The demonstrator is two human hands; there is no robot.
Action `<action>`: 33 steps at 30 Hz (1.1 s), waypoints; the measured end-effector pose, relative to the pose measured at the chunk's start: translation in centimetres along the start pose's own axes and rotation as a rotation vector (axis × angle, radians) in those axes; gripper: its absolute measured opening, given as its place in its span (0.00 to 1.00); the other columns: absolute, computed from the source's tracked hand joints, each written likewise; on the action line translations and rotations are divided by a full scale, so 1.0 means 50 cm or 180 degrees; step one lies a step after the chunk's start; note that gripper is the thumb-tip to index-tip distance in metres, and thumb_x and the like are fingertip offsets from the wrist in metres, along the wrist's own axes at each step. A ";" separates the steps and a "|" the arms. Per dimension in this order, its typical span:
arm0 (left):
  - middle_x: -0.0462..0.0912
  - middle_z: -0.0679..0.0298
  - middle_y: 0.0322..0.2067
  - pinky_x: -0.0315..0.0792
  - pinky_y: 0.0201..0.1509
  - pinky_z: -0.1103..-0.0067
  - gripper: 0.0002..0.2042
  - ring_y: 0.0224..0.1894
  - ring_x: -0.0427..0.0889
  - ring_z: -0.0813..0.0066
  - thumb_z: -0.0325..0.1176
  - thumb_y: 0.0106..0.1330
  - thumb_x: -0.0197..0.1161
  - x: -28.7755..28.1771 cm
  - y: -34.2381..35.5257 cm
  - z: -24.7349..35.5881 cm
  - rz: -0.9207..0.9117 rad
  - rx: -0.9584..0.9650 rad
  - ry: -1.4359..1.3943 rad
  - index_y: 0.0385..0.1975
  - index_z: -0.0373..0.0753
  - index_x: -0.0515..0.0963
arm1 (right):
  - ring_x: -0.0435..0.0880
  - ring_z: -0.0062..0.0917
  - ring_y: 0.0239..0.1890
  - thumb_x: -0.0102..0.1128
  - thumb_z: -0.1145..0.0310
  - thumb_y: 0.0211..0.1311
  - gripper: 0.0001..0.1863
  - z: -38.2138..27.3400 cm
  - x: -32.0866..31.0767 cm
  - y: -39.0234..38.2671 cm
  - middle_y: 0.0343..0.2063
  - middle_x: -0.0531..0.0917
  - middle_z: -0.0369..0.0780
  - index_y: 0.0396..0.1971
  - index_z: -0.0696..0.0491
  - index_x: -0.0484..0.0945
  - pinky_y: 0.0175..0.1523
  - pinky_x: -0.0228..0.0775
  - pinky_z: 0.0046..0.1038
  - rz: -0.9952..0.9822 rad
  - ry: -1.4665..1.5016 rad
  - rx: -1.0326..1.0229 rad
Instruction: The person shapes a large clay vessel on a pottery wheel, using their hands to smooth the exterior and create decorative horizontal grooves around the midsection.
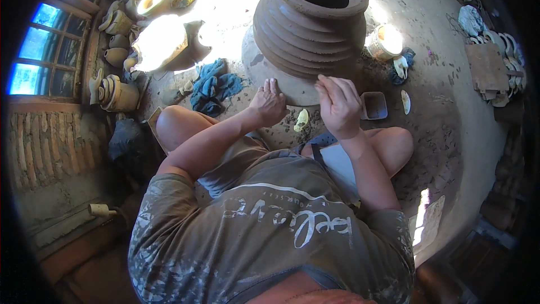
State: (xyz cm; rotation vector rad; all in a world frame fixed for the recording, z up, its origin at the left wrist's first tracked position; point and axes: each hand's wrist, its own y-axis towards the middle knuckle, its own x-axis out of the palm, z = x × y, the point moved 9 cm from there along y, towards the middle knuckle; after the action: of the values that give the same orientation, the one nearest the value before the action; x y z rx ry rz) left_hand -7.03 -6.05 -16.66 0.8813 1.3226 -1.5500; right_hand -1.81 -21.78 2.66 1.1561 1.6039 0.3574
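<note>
In front of me a large wet clay pot (312,39) with a wide rim and ridged sides stands upright on a round grey wheel head (256,65). My left hand (269,103) rests on the near edge of the wheel head, its fingers stretched out and holding nothing. Close to the pot's foot, on the right, my right hand (341,104) is raised with thumb and fingers pinched together. Whatever may be between those fingertips is too small to make out. A pale yellowish scraper-like piece (302,120) lies on the floor between my hands.
Left of the wheel lies a crumpled blue-green cloth (214,86). A small square tub (374,105), a bucket (386,41) and a pale flat oval piece (405,102) are on the right. Several clay vessels (115,56) crowd the window side. Boards and curved pieces (488,70) stack far right.
</note>
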 end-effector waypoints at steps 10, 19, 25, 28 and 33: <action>0.54 0.22 0.73 0.59 0.78 0.50 0.32 0.77 0.57 0.25 0.51 0.73 0.59 0.016 0.004 0.024 0.0016 -0.0070 0.0054 0.61 0.23 0.74 | 0.82 0.27 0.38 0.71 0.70 0.54 0.09 -0.055 0.072 0.063 0.33 0.81 0.32 0.36 0.50 0.86 0.38 0.76 0.29 -0.0118 -0.0820 -0.0933; 0.68 0.29 0.66 0.64 0.71 0.54 0.26 0.69 0.68 0.36 0.48 0.73 0.58 0.006 0.010 0.027 0.0335 -0.0093 0.0477 0.52 0.26 0.81 | 0.80 0.25 0.36 0.70 0.68 0.51 0.10 -0.051 0.079 0.070 0.34 0.79 0.31 0.36 0.49 0.86 0.36 0.73 0.29 -0.0184 -0.1058 -0.1176; 0.70 0.26 0.67 0.64 0.70 0.48 0.22 0.69 0.72 0.36 0.38 0.71 0.53 0.004 0.026 -0.019 -0.0122 0.0007 0.0883 0.51 0.23 0.81 | 0.78 0.24 0.34 0.67 0.70 0.53 0.09 -0.044 0.067 0.063 0.34 0.81 0.31 0.35 0.51 0.87 0.35 0.68 0.29 -0.0193 -0.0897 -0.1384; 0.72 0.29 0.65 0.65 0.68 0.49 0.21 0.67 0.73 0.40 0.36 0.70 0.53 -0.016 0.022 -0.056 -0.0118 0.0063 0.1087 0.51 0.24 0.81 | 0.77 0.23 0.33 0.67 0.71 0.54 0.08 -0.040 0.065 0.061 0.33 0.82 0.30 0.35 0.51 0.87 0.35 0.66 0.29 -0.0187 -0.0794 -0.1379; 0.66 0.36 0.72 0.57 0.77 0.47 0.21 0.74 0.68 0.45 0.35 0.71 0.52 -0.053 0.030 -0.137 0.0115 0.0056 0.1069 0.55 0.25 0.79 | 0.78 0.24 0.31 0.71 0.73 0.54 0.07 -0.034 0.056 0.062 0.34 0.83 0.30 0.34 0.50 0.88 0.33 0.67 0.30 -0.0244 -0.0637 -0.1302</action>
State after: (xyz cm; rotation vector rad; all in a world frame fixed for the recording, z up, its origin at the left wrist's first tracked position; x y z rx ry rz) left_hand -4.91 1.13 -15.95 1.2095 1.5190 -1.4293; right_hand -1.61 -17.45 3.91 0.7892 1.3190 0.4782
